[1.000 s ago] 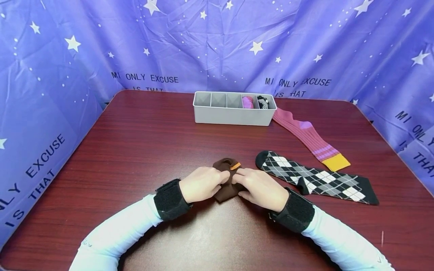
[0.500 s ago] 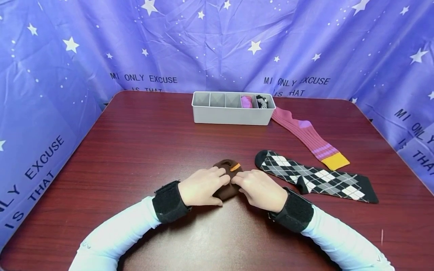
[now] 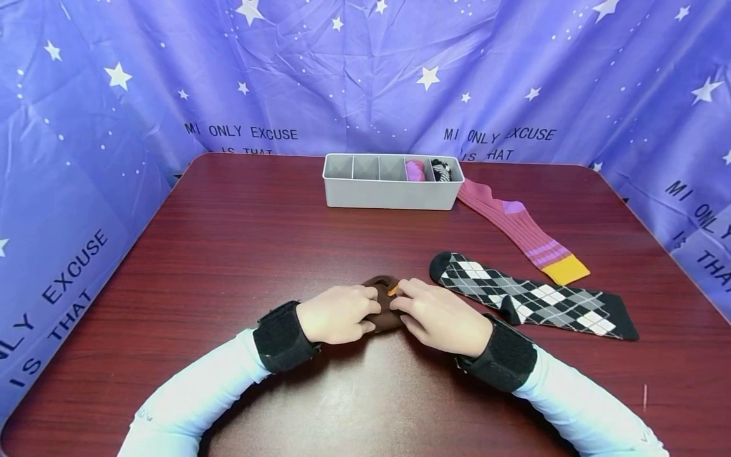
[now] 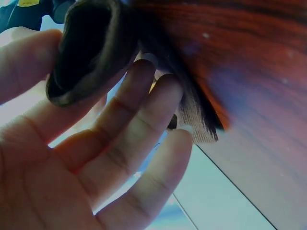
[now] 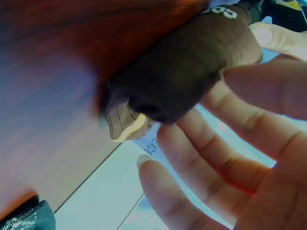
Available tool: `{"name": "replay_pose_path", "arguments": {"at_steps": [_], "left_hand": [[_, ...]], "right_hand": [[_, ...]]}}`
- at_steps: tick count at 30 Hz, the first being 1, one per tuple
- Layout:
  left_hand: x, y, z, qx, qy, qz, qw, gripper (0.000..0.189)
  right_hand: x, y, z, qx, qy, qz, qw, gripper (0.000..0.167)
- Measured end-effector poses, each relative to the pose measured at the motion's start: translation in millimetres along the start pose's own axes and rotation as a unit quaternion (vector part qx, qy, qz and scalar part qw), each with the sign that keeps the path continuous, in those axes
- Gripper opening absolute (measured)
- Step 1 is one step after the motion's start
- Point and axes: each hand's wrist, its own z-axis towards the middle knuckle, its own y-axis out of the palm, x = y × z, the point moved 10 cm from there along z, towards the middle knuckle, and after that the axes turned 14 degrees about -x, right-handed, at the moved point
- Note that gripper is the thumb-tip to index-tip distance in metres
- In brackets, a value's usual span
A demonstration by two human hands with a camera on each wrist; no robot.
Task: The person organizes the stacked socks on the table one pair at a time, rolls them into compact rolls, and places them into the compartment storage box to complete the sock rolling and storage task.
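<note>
A brown sock [image 3: 387, 312] with an orange stripe lies partly rolled on the table between both hands. My left hand [image 3: 338, 315] grips its left end, thumb and index finger around the roll in the left wrist view, where the roll [image 4: 112, 52] shows a dark hollow end. From the right, my right hand [image 3: 447, 317] holds the other end and partly covers the orange stripe. White lettering shows on the rolled part [image 5: 177, 67] in the right wrist view, with a ribbed flap [image 5: 121, 120] sticking out beyond it.
Right of the hands lies a black, grey and white argyle sock [image 3: 542, 304]. Behind it is a pink sock [image 3: 508, 222] with a yellow cuff. A grey divided box [image 3: 394, 195] stands at the back, holding a pink bundle [image 3: 415, 170] and a black-and-white bundle [image 3: 441, 170].
The brown sock's near edge has rolled away from the body, leaving it shorter. The left thumb spread out, then drew back in to the sock. The right fingers have moved over the orange stripe.
</note>
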Motion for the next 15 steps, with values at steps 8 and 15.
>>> {"name": "replay_pose_path", "arguments": {"at_steps": [8, 15], "left_hand": [[-6.7, 1.2, 1.3, -0.004, -0.002, -0.055, 0.9985, 0.011], [-4.1, -0.4, -0.6, 0.012, 0.008, -0.040, 0.9991, 0.009]], "right_hand": [[2.9, -2.9, -1.2, 0.000, 0.006, 0.018, 0.9998, 0.025], [-0.5, 2.1, 1.5, -0.018, -0.008, 0.026, 0.9995, 0.024]]}}
